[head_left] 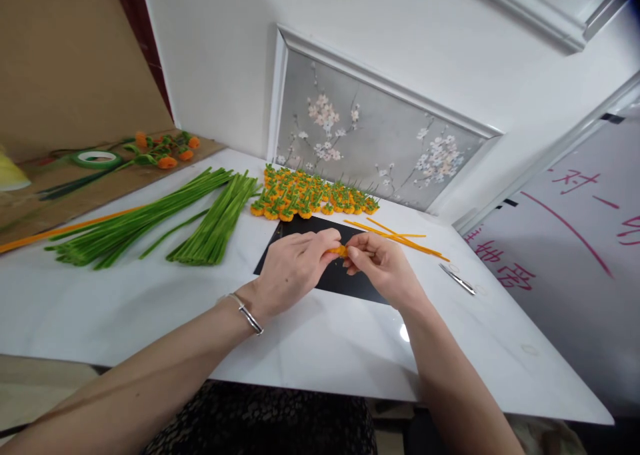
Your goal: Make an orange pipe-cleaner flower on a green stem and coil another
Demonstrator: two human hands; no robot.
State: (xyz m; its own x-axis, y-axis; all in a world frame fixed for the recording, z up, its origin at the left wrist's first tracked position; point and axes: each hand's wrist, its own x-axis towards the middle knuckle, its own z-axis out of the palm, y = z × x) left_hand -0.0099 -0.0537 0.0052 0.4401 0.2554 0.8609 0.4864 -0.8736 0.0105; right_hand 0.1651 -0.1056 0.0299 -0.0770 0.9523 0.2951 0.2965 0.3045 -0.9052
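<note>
Between my two hands is a small orange pipe-cleaner piece (pixel 339 250), bent into a compact shape and partly hidden by fingers. My left hand (pixel 301 258) pinches it from the left, a silver bangle on the wrist. From the right, the thumb and fingers of my right hand (pixel 383 265) close on the same piece. Both hands are above a black mat (pixel 330 280). Several loose orange pipe cleaners (pixel 405 235) lie just beyond my right hand. Behind the mat stand rows of finished orange pipe-cleaner flowers (pixel 305 192) with green tops.
Two bundles of green pipe cleaners (pixel 215 225) lie at the left, beside long orange ones (pixel 70 230). Scissors (pixel 457 279) rest at the right. Green tape (pixel 97 158) and a flower spray (pixel 167 155) are on a brown board at the back left. A whiteboard (pixel 565 242) borders the table's right.
</note>
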